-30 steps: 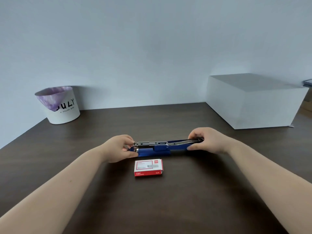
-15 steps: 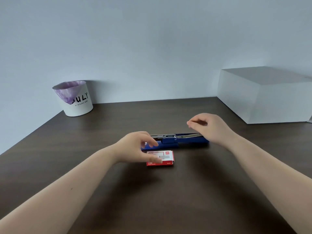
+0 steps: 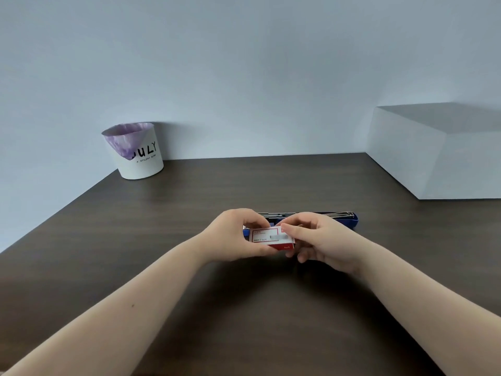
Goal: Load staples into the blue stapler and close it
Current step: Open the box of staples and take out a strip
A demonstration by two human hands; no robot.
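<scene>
A small red-and-white staple box (image 3: 267, 238) is lifted just above the dark table, in front of the stapler. My left hand (image 3: 233, 238) grips its left end between thumb and fingers. My right hand (image 3: 315, 238) pinches its right end, thumb on the top face. The blue stapler (image 3: 348, 217) lies flat on the table right behind both hands, folded open, with its metal staple channel showing along the top. Both hands hide the stapler's middle and left part.
A white cup-shaped bin (image 3: 137, 151) with a purple liner and "JULY" lettering stands at the back left by the wall. A large white box (image 3: 436, 153) sits at the back right. The dark wooden table (image 3: 244, 321) runs toward me.
Both hands let go of the stapler and came together on the staple box, which is now raised off the table. The view has shifted left, so the stapler sits further right.
</scene>
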